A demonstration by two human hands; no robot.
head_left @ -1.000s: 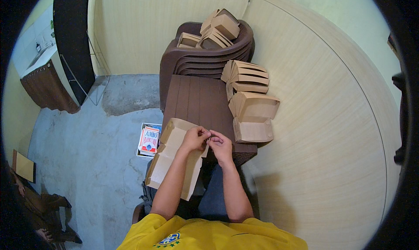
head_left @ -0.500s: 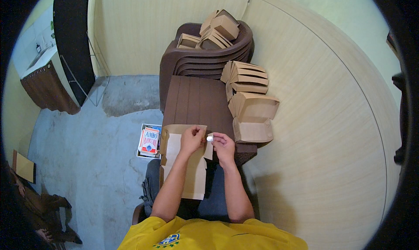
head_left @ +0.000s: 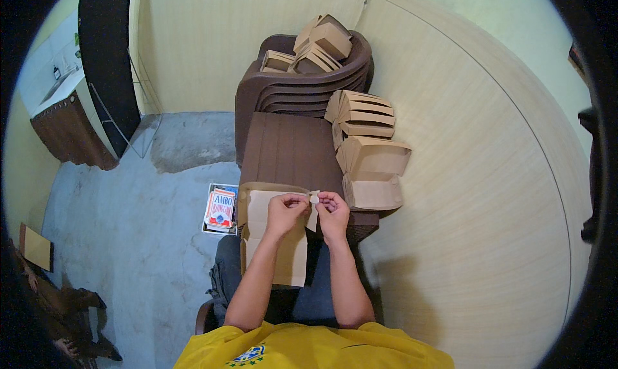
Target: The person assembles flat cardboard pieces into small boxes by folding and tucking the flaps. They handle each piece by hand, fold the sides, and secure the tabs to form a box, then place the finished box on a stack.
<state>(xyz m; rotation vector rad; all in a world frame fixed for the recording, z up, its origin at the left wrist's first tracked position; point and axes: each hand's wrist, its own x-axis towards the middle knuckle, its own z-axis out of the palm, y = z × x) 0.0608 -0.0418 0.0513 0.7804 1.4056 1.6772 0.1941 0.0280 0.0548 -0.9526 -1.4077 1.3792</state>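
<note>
An unfolded brown cardboard box (head_left: 277, 256) lies across the near end of the brown slatted table and my lap, its inner side up. My left hand (head_left: 286, 213) is closed in a pinch at the box's right edge, by a raised side flap. Close beside it, my right hand (head_left: 333, 216) pinches a small round whitish piece (head_left: 314, 199), thin like a sticker, against or just over that flap. Whether the piece touches the cardboard I cannot tell. The fingertips of both hands nearly meet.
Folded open boxes (head_left: 376, 166) stand nested along the table's right side. More boxes (head_left: 322, 44) sit on stacked brown chairs (head_left: 302, 89) behind. Left of the table, a white container (head_left: 207, 226) with a red-and-white carton rests on the floor. A wooden wall curves along the right.
My left hand has moved slightly down and right, and my right hand slightly up, bringing the whitish piece to the flap. The box's near end has shifted a little up and right.
</note>
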